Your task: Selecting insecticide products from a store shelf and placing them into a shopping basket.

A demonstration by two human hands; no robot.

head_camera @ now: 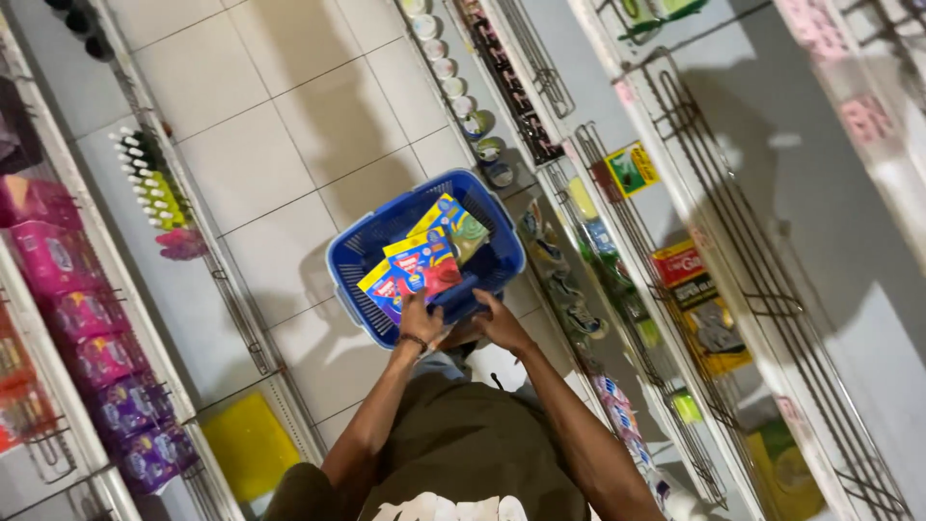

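A blue plastic shopping basket (pixel 359 253) hangs in front of me above the tiled floor. Inside lie several colourful flat packets: a red and blue one (pixel 424 265) and a yellow and green one (pixel 461 227). My left hand (pixel 421 318), with a dark band on its wrist, is at the near rim, its fingers closed on the lower edge of the red and blue packet. My right hand (pixel 502 320) sits right beside it, fingers curled round the dark blue basket handle (pixel 459 295). Both forearms reach out from my olive shirt.
I stand in a narrow shop aisle. Wire shelves on the left hold pink and purple packs (pixel 72 318) and a yellow pack (pixel 249 444). Racks on the right carry small tins (pixel 487 150), hanging cards and yellow boxes (pixel 709 323). Pale floor tiles (pixel 289 125) lie beyond the basket.
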